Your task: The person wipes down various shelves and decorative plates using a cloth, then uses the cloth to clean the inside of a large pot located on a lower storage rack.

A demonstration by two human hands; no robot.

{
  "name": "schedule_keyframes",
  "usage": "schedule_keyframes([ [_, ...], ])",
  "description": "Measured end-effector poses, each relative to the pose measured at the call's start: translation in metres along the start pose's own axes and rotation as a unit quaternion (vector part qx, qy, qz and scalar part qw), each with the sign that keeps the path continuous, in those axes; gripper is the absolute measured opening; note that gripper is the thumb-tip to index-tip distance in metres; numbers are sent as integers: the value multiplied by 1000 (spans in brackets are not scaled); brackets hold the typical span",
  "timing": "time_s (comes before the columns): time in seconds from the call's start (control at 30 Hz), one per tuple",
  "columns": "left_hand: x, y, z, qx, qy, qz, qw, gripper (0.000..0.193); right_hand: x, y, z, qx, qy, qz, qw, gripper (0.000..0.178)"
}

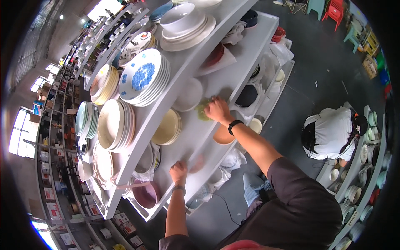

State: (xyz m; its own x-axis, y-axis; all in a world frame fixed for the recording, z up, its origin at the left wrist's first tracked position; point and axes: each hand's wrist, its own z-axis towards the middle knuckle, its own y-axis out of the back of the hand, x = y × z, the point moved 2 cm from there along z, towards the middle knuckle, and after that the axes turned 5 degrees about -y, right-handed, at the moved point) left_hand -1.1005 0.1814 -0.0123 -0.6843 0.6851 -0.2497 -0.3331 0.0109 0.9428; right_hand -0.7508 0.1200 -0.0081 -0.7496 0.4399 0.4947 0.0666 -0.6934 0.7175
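Note:
My right hand (217, 110) is closed over a crumpled yellow-green cloth (203, 110), pressing it onto the grey shelf (189, 137). A pale round plate (187, 95) lies just left of the cloth. At the front edge of that shelf is my left hand (178, 171), its fingers curled over the edge. Left of the cloth, under the upper board, stands a stack of cream bowls (165, 129). A purple bowl (146, 194) sits at the near end, beside my left wrist. An orange-brown dish (223, 134) lies on a lower level, below my right wrist.
The upper board (166, 89) overhangs on the left, holding stacked blue-flowered bowls (143, 77), cream plates (111, 125) and a white bowl (178, 18). Lower levels hold a black plate (247, 96) and plastic wrapping (233, 160). A person in white (331, 131) crouches by another shelf on the right.

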Motion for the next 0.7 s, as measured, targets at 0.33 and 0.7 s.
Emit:
schedule_keyframes([
  [0.33, -2, 2, 0, 19, 13, -14, 1000, 25, 2, -2, -3, -5, -15, 32, 999, 27],
  [0.7, -6, 2, 0, -20, -8, -15, 1000, 24, 3, 1, -5, 14, -34, 29, 999, 29],
])
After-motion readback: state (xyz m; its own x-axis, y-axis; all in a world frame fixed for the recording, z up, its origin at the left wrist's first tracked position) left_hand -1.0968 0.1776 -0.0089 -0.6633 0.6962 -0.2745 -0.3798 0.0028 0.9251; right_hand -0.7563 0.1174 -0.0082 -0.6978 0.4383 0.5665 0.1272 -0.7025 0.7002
